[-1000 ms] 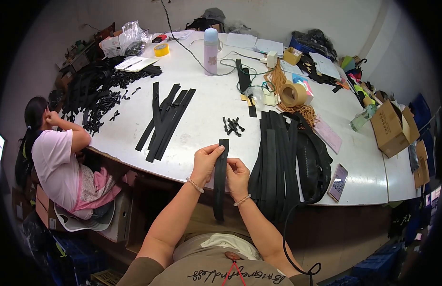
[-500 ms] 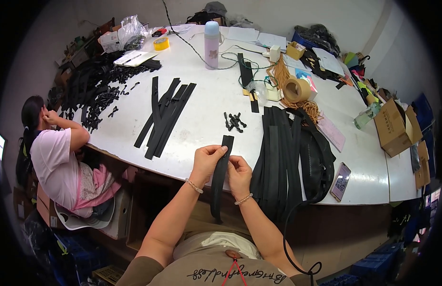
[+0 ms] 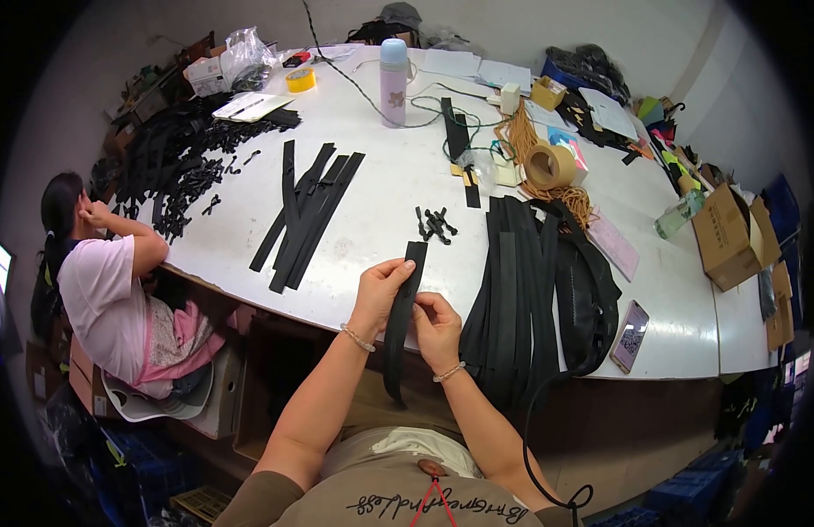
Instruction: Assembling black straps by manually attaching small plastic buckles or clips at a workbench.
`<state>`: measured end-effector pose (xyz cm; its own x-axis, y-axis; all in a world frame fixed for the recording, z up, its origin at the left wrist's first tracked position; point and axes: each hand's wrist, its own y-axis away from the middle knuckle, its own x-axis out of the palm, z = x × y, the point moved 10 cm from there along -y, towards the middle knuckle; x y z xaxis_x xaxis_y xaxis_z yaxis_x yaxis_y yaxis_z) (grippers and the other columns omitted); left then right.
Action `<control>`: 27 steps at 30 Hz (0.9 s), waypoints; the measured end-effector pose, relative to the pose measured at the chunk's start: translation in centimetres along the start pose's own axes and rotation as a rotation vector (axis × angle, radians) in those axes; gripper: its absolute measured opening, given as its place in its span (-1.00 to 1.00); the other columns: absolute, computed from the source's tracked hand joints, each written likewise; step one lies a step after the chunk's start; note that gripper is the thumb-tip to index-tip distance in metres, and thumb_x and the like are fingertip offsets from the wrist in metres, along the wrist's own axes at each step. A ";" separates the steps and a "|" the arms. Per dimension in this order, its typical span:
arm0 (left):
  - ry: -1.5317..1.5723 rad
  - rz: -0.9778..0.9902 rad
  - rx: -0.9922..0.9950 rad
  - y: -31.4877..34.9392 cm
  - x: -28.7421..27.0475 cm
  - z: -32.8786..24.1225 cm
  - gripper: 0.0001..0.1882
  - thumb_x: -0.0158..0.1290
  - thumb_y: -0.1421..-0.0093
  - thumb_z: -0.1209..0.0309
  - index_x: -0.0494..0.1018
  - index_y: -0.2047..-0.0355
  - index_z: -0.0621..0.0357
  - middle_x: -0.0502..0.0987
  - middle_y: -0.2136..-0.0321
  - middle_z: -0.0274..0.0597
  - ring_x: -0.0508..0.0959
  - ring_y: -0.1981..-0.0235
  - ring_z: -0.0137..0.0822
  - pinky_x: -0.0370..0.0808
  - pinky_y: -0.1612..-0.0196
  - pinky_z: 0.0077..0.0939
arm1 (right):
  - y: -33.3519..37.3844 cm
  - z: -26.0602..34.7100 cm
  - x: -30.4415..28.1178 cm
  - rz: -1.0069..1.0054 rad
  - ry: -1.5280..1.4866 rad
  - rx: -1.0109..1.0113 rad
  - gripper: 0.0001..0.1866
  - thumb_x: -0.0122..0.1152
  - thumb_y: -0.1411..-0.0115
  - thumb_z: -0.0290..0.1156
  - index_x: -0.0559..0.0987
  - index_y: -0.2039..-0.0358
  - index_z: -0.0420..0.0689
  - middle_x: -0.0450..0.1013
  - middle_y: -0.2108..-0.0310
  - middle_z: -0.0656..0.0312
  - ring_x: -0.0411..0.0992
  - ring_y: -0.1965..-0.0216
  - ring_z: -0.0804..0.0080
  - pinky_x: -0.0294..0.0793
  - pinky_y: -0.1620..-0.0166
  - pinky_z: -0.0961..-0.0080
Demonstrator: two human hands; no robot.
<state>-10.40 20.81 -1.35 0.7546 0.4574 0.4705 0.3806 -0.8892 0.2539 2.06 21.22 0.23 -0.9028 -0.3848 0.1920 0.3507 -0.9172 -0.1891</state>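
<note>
A long black zipper strip [image 3: 398, 338] hangs between my hands at the table's front edge, its top end upright above the tabletop and its lower end curling toward my lap. My left hand [image 3: 381, 292] is closed on it near the top, thumb along its face. Lower down, my right hand [image 3: 438, 330] pinches at the strip's right edge; its fingertips are partly hidden. Just beyond lies a small heap of black zipper pulls [image 3: 437, 227]. More black strips [image 3: 515, 299] drape over the edge on the right, and several others [image 3: 315, 215] lie crossed on the left.
A black bag [image 3: 587, 303] and a phone [image 3: 630, 335] lie to the right. Farther back are a tape roll [image 3: 550, 167], cords and a lilac bottle [image 3: 393, 88]. A large pile of black pieces [image 3: 165, 162] covers the far left, where another person [image 3: 104, 281] sits.
The held strip's top end has risen a little and tilted slightly left. My right fingers have shifted left and down against its edge. The view has drifted slightly.
</note>
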 end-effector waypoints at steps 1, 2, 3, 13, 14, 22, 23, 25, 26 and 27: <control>0.042 0.017 0.018 0.1 0.1 -0.3 -0.83 0.11 -0.15 0.42 0.51 0.37 0.31 0.46 0.64 -0.38 0.36 0.71 -0.63 0.31 0.69 -0.78 | 0.0 -0.1 0.2 0.015 0.008 0.009 -0.90 0.10 -0.14 -0.65 0.50 0.30 -0.27 0.43 0.40 0.36 0.37 0.37 0.69 0.38 0.27 0.76; 0.084 0.034 0.037 0.1 0.2 -0.5 -0.83 0.09 -0.16 0.42 0.50 0.34 0.31 0.46 0.63 -0.38 0.37 0.70 -0.64 0.31 0.69 -0.79 | 0.1 -0.1 0.2 0.014 0.007 0.010 -0.90 0.10 -0.14 -0.65 0.50 0.30 -0.27 0.43 0.40 0.36 0.37 0.37 0.69 0.38 0.27 0.76; 0.083 0.034 0.036 0.1 0.1 -0.6 -0.83 0.09 -0.16 0.42 0.50 0.34 0.31 0.46 0.63 -0.38 0.37 0.70 -0.64 0.31 0.69 -0.79 | 0.0 0.0 0.2 0.012 0.021 -0.005 -0.90 0.10 -0.14 -0.65 0.50 0.30 -0.26 0.44 0.41 0.36 0.37 0.38 0.69 0.38 0.28 0.76; 0.109 0.042 0.050 0.6 0.6 -1.0 -0.82 0.09 -0.16 0.45 0.50 0.28 0.33 0.50 0.56 -0.35 0.42 0.63 -0.63 0.36 0.61 -0.81 | -0.1 -0.5 -0.4 -0.037 0.027 -0.024 -0.92 0.13 -0.12 -0.64 0.51 0.34 -0.25 0.43 0.47 0.36 0.36 0.46 0.70 0.37 0.37 0.76; 0.101 0.040 0.055 0.7 0.7 -1.1 -0.81 0.10 -0.16 0.45 0.50 0.27 0.33 0.51 0.54 -0.34 0.43 0.60 -0.62 0.38 0.58 -0.80 | -0.1 -0.5 -0.4 -0.037 0.027 -0.024 -0.92 0.13 -0.12 -0.64 0.51 0.34 -0.25 0.43 0.47 0.36 0.36 0.46 0.70 0.37 0.37 0.76; 0.056 0.043 0.126 0.6 0.8 -1.4 -0.80 0.12 -0.13 0.47 0.51 0.26 0.33 0.52 0.50 -0.32 0.45 0.53 -0.60 0.41 0.49 -0.77 | -0.1 -0.6 -0.5 -0.044 -0.007 -0.007 -0.91 0.11 -0.14 -0.64 0.50 0.31 -0.26 0.43 0.46 0.37 0.35 0.45 0.71 0.36 0.37 0.77; 0.051 0.047 0.132 0.7 0.9 -1.5 -0.80 0.12 -0.13 0.47 0.51 0.26 0.33 0.52 0.50 -0.32 0.45 0.53 -0.60 0.40 0.49 -0.78 | -0.1 -0.6 -0.5 -0.044 -0.007 -0.007 -0.91 0.11 -0.14 -0.64 0.50 0.31 -0.26 0.43 0.46 0.37 0.35 0.45 0.71 0.36 0.37 0.77; 0.049 0.047 0.136 0.8 1.0 -1.6 -0.81 0.12 -0.13 0.47 0.51 0.26 0.33 0.52 0.50 -0.32 0.45 0.52 -0.60 0.41 0.48 -0.78 | -0.1 -0.7 -0.5 -0.043 -0.030 0.006 -0.90 0.11 -0.14 -0.65 0.50 0.30 -0.26 0.43 0.45 0.37 0.35 0.44 0.72 0.35 0.36 0.78; 0.046 0.047 0.139 0.9 1.0 -1.7 -0.81 0.12 -0.13 0.48 0.52 0.26 0.32 0.53 0.49 -0.32 0.45 0.52 -0.60 0.41 0.48 -0.78 | -0.1 -0.7 -0.5 -0.043 -0.030 0.006 -0.90 0.11 -0.14 -0.65 0.50 0.30 -0.26 0.43 0.45 0.37 0.35 0.44 0.72 0.35 0.36 0.78; 0.046 0.047 0.140 0.9 1.1 -1.7 -0.81 0.12 -0.13 0.48 0.52 0.26 0.32 0.53 0.49 -0.32 0.45 0.52 -0.60 0.41 0.48 -0.78 | -0.1 -0.7 -0.5 -0.042 -0.041 0.011 -0.90 0.10 -0.14 -0.65 0.50 0.30 -0.27 0.43 0.45 0.38 0.35 0.44 0.72 0.36 0.35 0.78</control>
<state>-10.17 20.51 0.87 0.7494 0.4120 0.5183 0.4181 -0.9014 0.1121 2.26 21.56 -0.55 -0.9060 -0.3494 0.2389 0.3155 -0.9337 -0.1693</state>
